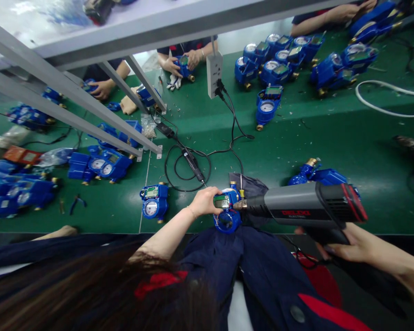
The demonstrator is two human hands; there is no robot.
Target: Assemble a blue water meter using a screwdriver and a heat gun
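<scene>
My left hand (207,201) is closed on the left side of a blue water meter (227,221) at the bench's front edge. A small display with a green circuit board (222,201) shows at the meter's top. In my right hand (355,243) is a grey and black heat gun (293,202), gripped by its handle. Its metal nozzle points left, close to the meter's right side; whether they touch I cannot tell. Just behind the meter lie a dark cloth (253,184) and a yellow-handled screwdriver (242,193). Another blue meter (154,202) lies to the left.
A black electric screwdriver (193,165) lies among looped cables on the green bench (200,124). Grey shelf posts (134,119) rise at the left, and a power strip (214,73) hangs ahead. Several blue meters (276,59) stand at the far right. Co-workers' hands (182,64) work opposite.
</scene>
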